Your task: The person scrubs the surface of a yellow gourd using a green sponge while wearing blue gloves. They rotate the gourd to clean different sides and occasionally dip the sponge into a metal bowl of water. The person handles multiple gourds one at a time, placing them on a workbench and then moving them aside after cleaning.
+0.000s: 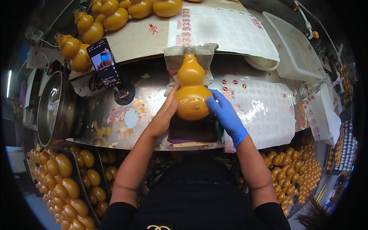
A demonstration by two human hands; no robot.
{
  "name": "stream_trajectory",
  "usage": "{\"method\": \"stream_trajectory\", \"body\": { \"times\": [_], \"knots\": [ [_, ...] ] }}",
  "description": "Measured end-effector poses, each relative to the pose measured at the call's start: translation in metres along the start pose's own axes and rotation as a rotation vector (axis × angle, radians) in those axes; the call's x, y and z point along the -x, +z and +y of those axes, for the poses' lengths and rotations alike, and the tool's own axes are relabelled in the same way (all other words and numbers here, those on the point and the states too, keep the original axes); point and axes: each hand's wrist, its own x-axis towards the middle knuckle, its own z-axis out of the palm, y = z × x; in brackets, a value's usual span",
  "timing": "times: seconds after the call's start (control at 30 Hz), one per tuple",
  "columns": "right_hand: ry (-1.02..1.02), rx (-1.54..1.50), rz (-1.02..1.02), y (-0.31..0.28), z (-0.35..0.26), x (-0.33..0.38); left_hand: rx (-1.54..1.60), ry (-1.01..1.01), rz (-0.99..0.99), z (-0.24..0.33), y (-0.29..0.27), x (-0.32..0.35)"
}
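Holding the yellow bottle (192,100) between them, the left hand (164,115) and blue-gloved right hand (227,115) curve half-open against its sides.

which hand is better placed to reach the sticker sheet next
Probably the gloved right hand: it is beside the sticker sheet, while the bare left hand is across the yellow gourd bottle from it.

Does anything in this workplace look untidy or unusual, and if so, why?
Yes: ragged coloured scraps litter the metal tabletop left of the gourd-shaped bottle, so it looks untidy. Oddly, the right hand wears a blue glove; the left hand is bare.
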Motion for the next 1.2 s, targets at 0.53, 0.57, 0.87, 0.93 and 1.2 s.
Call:
{"method": "stream_trajectory", "body": {
  "times": [0.53, 0.57, 0.87, 0.93, 1.2],
  "knots": [
    [-0.277, 0.121, 0.227, 0.037, -0.063, 0.054, -0.07, 0.191, 0.294, 0.012, 0.029, -0.013],
    [-0.328, 0.242, 0.253, 0.043, -0.058, 0.052, -0.074, 0.196, 0.311, 0.007, 0.033, -0.016],
    [-0.273, 0.115, 0.37, 0.027, -0.031, 0.038, -0.141, 0.081, 0.282, 0.004, 0.027, -0.014],
    [-0.243, 0.051, 0.376, 0.02, -0.024, 0.035, -0.119, 0.061, 0.269, 0.003, 0.026, -0.014],
    [-0.179, -0.041, 0.44, 0.003, -0.002, 0.024, -0.007, -0.012, 0.263, 0.01, 0.027, -0.014]
  ]
}}
